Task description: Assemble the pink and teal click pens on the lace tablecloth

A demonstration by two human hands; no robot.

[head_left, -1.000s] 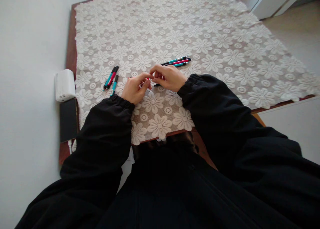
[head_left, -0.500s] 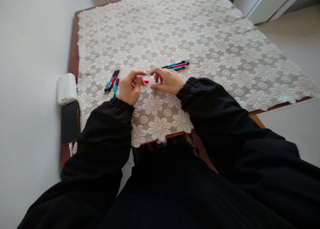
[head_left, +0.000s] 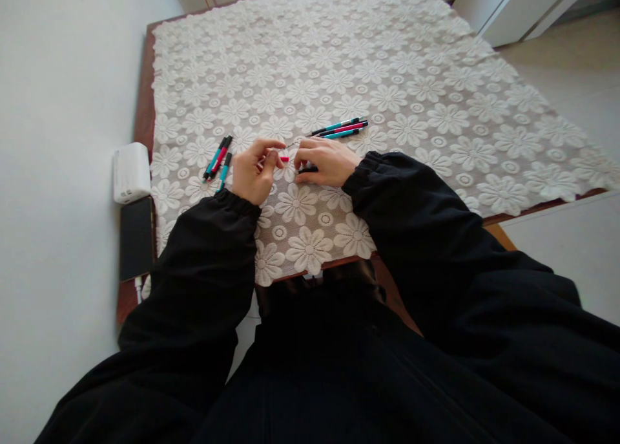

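My left hand (head_left: 254, 171) is closed on a pink pen barrel (head_left: 284, 159), whose end pokes out past the fingertips. A thin refill-like piece (head_left: 287, 145) shows by the index finger; I cannot tell how it is held. Just to the right, my right hand (head_left: 325, 161) is curled with thumb and fingers round a short black pen part (head_left: 308, 169). Several blue and pink pen pieces with black ends (head_left: 219, 159) lie left of my left hand. Beyond my right hand rest several blue and pink pens with black parts (head_left: 341, 128), side by side.
A white lace cloth with flower patterns (head_left: 310, 250) covers the wooden table. At the left edge, by the wall, sit a white charger-like block (head_left: 132, 172) and a dark phone (head_left: 136, 237) with a white cable (head_left: 138, 289).
My right hand has drawn back from the thin piece near my left index finger and lowered. It now pinches a black pen part. My left hand has hardly moved.
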